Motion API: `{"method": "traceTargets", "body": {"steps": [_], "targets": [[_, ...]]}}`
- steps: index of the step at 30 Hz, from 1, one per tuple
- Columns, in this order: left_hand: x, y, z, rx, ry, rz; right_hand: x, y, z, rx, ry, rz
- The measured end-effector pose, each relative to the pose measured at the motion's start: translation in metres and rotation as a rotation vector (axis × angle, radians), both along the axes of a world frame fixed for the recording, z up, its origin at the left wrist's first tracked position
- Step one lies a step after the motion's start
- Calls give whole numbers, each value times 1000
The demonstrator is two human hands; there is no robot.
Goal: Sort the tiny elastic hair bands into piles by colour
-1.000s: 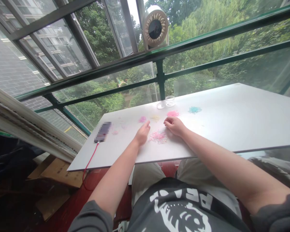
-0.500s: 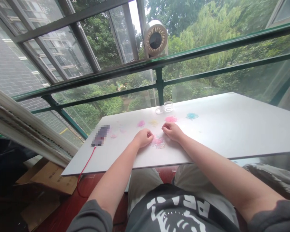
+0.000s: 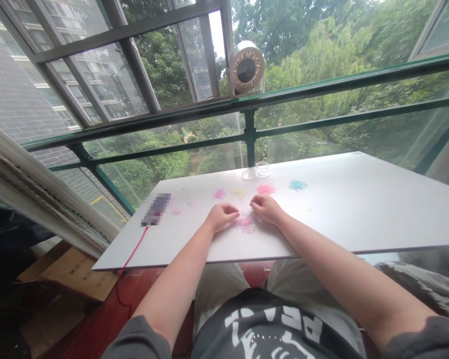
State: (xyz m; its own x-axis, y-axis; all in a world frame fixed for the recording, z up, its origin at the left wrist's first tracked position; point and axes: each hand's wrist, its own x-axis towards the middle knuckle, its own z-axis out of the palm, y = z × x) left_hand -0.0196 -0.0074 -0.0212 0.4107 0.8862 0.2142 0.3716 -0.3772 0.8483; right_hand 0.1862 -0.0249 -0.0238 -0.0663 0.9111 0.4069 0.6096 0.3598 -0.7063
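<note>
A loose pile of mixed pink and pale thin loops point(image 3: 246, 225), like small rubber bands, lies on the white table between my hands. My left hand point(image 3: 221, 217) rests at its left edge, thumb and fingertips drawn together; anything between them is too small to make out. On the pile's upper right, my right hand point(image 3: 268, 208) is curled in a pinch, its contents hidden. Just beyond it sits a bright pink pile point(image 3: 265, 189). A yellow pile point(image 3: 238, 193) and a purple-pink pile point(image 3: 219, 193) lie to the left, and a teal pile point(image 3: 298, 185) to the right.
Two clear round dishes point(image 3: 262, 169) stand at the table's point(image 3: 344, 209) far edge. A blurred dark device point(image 3: 156, 209) with a red cable point(image 3: 136, 246) lies at left, near a small pink cluster point(image 3: 176, 211). Behind runs a green railing point(image 3: 250, 132) with a round white fan-like device point(image 3: 246, 68).
My left hand's fingers have straightened somewhat and now reach farther right over the pile. My right hand stays in nearly the same place. The whole view has shifted slightly.
</note>
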Motion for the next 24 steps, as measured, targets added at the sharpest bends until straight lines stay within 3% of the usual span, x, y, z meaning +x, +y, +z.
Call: {"method": "traceTargets", "body": {"steps": [5,13,24], "targets": [[0,-3,-2,-16,-45,7,1,-1,0,13,4,31],[3,-2,-3,-10,-49,20,-7,-5,-2,47,5,238],[6,-2,2,-8,-61,32,-13,-6,2,109,0,220]]}}
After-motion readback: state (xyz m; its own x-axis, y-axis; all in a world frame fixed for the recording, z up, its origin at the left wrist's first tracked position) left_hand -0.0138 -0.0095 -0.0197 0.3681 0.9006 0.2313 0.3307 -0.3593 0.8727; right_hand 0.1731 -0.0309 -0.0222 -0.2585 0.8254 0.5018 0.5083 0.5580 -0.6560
